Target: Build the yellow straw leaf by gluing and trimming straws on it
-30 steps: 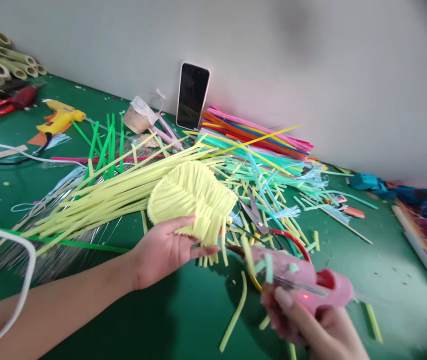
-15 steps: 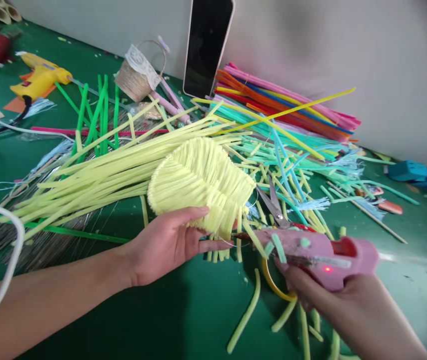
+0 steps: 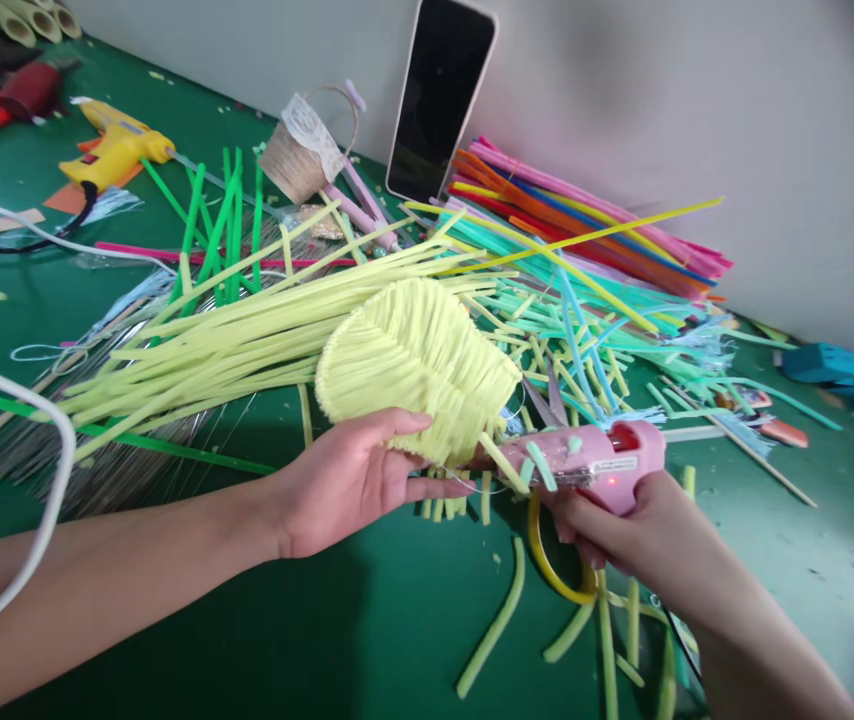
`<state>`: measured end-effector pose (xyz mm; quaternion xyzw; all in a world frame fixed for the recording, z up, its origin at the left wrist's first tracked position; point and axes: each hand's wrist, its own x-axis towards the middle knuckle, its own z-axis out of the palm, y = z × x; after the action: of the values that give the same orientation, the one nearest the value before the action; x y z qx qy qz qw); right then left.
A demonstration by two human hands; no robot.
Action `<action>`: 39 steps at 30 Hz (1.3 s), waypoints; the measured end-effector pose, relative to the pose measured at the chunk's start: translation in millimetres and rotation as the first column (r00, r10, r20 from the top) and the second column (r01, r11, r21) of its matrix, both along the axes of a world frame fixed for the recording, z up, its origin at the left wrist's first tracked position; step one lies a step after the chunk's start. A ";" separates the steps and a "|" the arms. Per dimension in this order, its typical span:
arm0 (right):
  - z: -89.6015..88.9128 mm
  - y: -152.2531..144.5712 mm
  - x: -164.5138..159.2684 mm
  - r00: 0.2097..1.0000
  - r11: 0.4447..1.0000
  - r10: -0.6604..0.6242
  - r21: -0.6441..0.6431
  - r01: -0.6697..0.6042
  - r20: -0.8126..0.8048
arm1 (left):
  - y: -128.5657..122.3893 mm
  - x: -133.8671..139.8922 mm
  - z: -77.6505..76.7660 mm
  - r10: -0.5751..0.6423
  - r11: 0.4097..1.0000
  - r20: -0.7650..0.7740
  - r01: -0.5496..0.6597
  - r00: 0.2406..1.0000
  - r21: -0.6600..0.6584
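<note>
My left hand (image 3: 367, 480) holds a pale yellow-green leaf (image 3: 412, 360) made of pipe cleaners, thumb on top and fingers beneath its lower edge. In my right hand (image 3: 622, 520) is a pink hot glue gun (image 3: 584, 460) with a small red light lit. Its nozzle points left at the leaf's lower right end, partly hidden by loose pipe cleaner bits stuck to the gun. A thin wire shows under the leaf near my left fingertips. Just behind the gun lie scissors (image 3: 547, 400), their handles covered by it.
Long yellow-green pipe cleaners (image 3: 247, 340) lie left behind the leaf. Colourful bundles (image 3: 592, 220) rest by the wall beside a leaning phone (image 3: 442, 100). A yellow glue gun (image 3: 116, 145) sits far left, a yellow tape roll (image 3: 539, 550) below my right hand. A white cable (image 3: 59, 480) crosses my left forearm.
The pink glue gun has tilted and turned in my right hand, its rear end moving left and up. The whole view has shifted slightly; my left hand keeps holding the leaf.
</note>
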<state>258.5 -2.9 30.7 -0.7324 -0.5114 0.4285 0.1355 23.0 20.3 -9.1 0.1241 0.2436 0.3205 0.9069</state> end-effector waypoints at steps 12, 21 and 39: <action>-2.2 2.5 6.1 0.999 0.998 0.039 -0.045 -0.037 0.036 | 0.9 0.9 -1.5 0.006 1.000 0.008 -0.006 1.000 0.019; -4.1 3.8 6.3 0.999 0.997 0.036 -0.066 -0.035 0.005 | -0.4 1.0 -1.7 0.011 1.000 -0.016 -0.011 1.000 -0.012; -3.8 4.8 7.0 0.999 0.995 0.054 -0.089 -0.054 -0.006 | 0.9 1.6 -0.9 -0.001 1.000 -0.015 0.002 1.000 0.009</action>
<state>265.5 1.9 26.9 -0.7230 -0.5111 0.4557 0.0918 24.6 21.2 -10.0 0.1308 0.2487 0.3200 0.9048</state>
